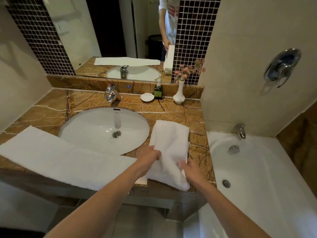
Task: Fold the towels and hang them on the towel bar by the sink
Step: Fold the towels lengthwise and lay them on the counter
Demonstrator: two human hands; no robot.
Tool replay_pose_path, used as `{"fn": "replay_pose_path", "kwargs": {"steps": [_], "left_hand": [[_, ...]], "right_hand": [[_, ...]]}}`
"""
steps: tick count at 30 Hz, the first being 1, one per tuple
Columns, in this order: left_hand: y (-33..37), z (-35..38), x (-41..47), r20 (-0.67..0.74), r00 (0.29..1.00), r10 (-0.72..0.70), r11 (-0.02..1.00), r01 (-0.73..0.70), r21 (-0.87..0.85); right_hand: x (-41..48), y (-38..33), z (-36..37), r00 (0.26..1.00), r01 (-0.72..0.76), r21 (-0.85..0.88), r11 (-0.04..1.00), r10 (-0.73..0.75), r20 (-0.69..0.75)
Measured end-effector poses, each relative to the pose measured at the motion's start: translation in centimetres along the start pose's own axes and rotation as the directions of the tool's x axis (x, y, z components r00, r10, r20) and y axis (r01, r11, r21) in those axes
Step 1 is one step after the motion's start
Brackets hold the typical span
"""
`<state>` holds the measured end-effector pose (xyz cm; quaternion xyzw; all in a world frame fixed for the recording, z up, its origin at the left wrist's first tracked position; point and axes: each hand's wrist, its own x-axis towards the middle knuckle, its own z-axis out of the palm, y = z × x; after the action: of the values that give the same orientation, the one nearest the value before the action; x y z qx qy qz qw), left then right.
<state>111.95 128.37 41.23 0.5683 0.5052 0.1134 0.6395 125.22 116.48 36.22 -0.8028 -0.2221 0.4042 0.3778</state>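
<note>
Marble counter (pixel 51 107) bears two white towels; both hands' fingers pinch the small towel (pixel 169 152).

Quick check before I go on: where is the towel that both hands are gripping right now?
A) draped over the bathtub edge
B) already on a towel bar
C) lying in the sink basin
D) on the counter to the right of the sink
D: the small towel lies on the marble counter right of the sink, with the left hand and right hand each keeping a grip on its cloth.
</note>
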Motion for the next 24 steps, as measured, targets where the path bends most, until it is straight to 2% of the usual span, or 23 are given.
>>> {"fn": "replay_pose_path", "kwargs": {"steps": [2,4,7,10,13,15,17,19,24], "left_hand": [[1.3,0.4,-0.6,0.089,0.996,0.013,0.982,0.004,-0.191],[2.5,0.5,-1.2,0.172,0.984,0.033,0.952,0.022,-0.305],[4.4,0.5,-2.4,0.234,0.972,0.038,0.929,0.052,-0.367],[6.0,0.5,-3.6,0.27,0.961,0.058,0.892,0.072,-0.447],[6.9,0.4,-4.6,0.315,0.946,0.081,0.852,0.098,-0.514],[7.1,0.0,-5.3,0.338,0.937,0.086,0.86,0.102,-0.5],[7.1,-0.6,-5.7,0.35,0.932,0.088,0.891,0.084,-0.446],[7.1,-1.2,-6.2,0.368,0.925,0.095,0.919,0.061,-0.391],[7.8,-2.5,-7.2,0.413,0.902,0.128,0.953,0.003,-0.302]], "right_hand": [[0.1,-0.5,-0.4,0.998,-0.018,-0.002,1.0,0.018,-0.06],[0.5,-0.8,-1.0,0.996,-0.032,0.037,0.999,0.035,-0.082],[0.6,-2.2,-1.9,0.996,-0.067,0.291,0.954,0.081,-0.037],[0.7,-3.7,-2.8,0.992,-0.123,0.5,0.857,0.12,0.038],[0.7,-5.1,-3.4,0.973,-0.226,0.654,0.722,0.128,0.194],[0.6,-5.9,-3.9,0.956,-0.282,0.743,0.607,0.114,0.27],[0.3,-6.9,-4.6,0.948,-0.297,0.782,0.548,0.074,0.309],[0.1,-8.3,-5.3,0.956,-0.25,0.788,0.563,0.016,0.291],[-0.9,-13.2,-6.8,0.985,-0.111,0.701,0.704,-0.018,0.173]]}}
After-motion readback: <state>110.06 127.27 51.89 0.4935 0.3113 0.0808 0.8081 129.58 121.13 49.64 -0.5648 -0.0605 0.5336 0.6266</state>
